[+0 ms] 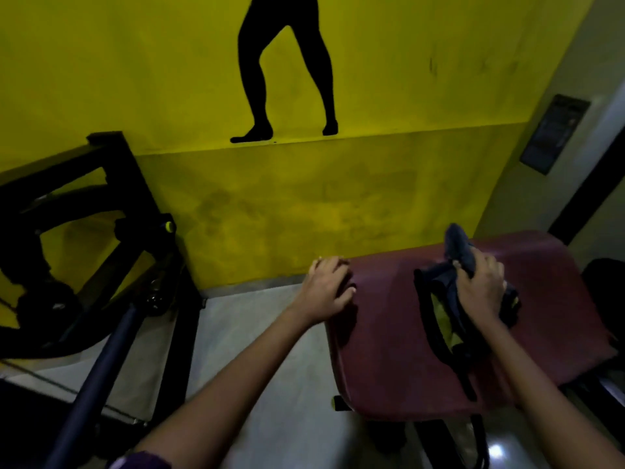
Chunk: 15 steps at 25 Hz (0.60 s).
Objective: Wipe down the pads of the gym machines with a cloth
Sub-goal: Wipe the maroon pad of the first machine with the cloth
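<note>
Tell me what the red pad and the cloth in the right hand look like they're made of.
The pad looks like maroon vinyl or faux leather over padding: smooth, a dull sheen, rounded edges. Real leather can't be ruled out. The cloth in the right hand looks like soft woven fabric, dark blue with a yellow patch: it bunches and drapes limply.

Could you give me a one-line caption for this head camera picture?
Right hand grips a dark cloth on a maroon pad; left hand rests on its corner.

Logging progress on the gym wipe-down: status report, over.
Right hand grips dark cloth on maroon pad. Left hand rests on pad's left edge. Nothing in the way.
</note>
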Each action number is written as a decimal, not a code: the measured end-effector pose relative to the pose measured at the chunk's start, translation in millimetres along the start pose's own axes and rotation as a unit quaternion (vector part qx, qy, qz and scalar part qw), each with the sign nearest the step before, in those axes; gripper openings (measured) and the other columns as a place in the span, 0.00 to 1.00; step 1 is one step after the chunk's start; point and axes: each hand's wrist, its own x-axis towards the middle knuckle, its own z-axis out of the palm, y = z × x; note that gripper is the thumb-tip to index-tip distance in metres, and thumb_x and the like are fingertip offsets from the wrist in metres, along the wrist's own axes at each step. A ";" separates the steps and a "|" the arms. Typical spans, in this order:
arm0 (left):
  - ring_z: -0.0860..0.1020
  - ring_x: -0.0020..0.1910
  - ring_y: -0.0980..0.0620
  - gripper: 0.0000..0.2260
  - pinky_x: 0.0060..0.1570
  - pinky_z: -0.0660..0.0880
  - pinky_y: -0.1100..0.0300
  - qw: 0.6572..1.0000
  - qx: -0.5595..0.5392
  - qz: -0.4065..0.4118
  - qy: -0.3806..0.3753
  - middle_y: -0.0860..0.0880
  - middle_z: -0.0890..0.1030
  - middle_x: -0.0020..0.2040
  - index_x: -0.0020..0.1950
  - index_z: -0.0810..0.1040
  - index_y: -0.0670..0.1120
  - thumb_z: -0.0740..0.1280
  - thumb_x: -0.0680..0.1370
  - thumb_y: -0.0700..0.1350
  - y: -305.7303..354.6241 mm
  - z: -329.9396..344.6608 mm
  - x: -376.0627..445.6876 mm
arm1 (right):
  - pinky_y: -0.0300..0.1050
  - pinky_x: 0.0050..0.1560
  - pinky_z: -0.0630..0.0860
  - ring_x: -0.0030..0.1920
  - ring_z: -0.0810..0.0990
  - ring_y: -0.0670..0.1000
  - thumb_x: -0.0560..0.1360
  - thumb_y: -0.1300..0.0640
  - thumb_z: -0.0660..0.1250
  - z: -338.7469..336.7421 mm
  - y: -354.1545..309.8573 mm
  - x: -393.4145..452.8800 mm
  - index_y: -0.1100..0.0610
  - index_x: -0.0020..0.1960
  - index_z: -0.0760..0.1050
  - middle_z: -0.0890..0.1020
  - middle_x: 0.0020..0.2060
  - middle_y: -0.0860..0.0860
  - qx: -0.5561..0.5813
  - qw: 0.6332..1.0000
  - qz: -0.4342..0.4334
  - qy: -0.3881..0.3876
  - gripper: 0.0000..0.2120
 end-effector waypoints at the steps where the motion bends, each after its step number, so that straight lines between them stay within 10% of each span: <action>1: 0.73 0.61 0.43 0.20 0.63 0.63 0.49 1.000 -0.002 0.014 -0.012 0.41 0.75 0.60 0.55 0.77 0.40 0.57 0.76 0.54 -10.2 -5.5 16.9 | 0.61 0.54 0.68 0.57 0.70 0.65 0.76 0.61 0.65 -3.4 -1.8 9.6 0.65 0.63 0.72 0.76 0.55 0.65 0.007 1.000 0.004 0.013 0.16; 15: 0.69 0.66 0.47 0.16 0.62 0.61 0.56 0.957 -0.106 0.197 -0.186 0.45 0.70 0.67 0.65 0.72 0.43 0.63 0.79 0.47 -94.5 47.4 221.1 | 0.57 0.47 0.72 0.51 0.77 0.68 0.74 0.57 0.67 -28.6 -32.3 64.2 0.67 0.57 0.76 0.79 0.48 0.69 -0.065 0.984 0.157 0.060 0.16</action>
